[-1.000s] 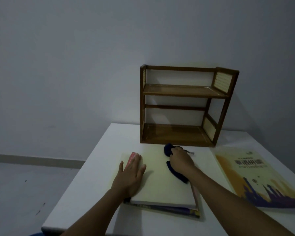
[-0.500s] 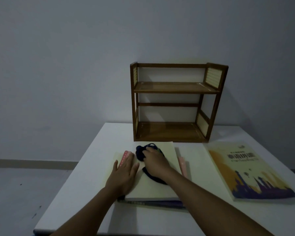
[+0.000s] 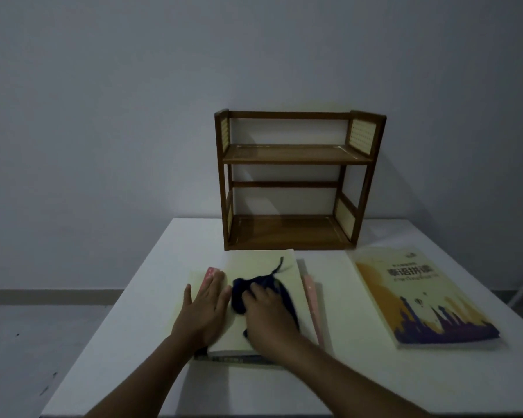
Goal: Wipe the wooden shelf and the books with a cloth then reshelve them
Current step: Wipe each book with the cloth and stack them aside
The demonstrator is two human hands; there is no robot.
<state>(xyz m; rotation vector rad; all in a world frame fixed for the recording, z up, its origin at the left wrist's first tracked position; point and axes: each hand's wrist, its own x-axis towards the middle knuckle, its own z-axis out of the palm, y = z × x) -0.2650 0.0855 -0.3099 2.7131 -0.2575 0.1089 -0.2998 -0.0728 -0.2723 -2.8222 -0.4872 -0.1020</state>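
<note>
We had the left hand [image 3: 204,309] flat on the book stack [image 3: 263,309], long axis toward the wooden shelf [image 3: 296,182], right hand [image 3: 267,312] gripping the cloth [image 3: 242,294] mid-cover, open bench [image 3: 338,285] beside it.

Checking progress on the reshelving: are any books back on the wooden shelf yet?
No, both levels of the wooden shelf are bare; the books lie on the table.

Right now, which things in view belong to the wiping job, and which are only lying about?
Belong to the job:
- dark cloth, under the right hand
- pale top book on the stack, steadied by the left hand
- orange book
- wooden shelf, no books on it

Just there:
- white table
- grey wall
</note>
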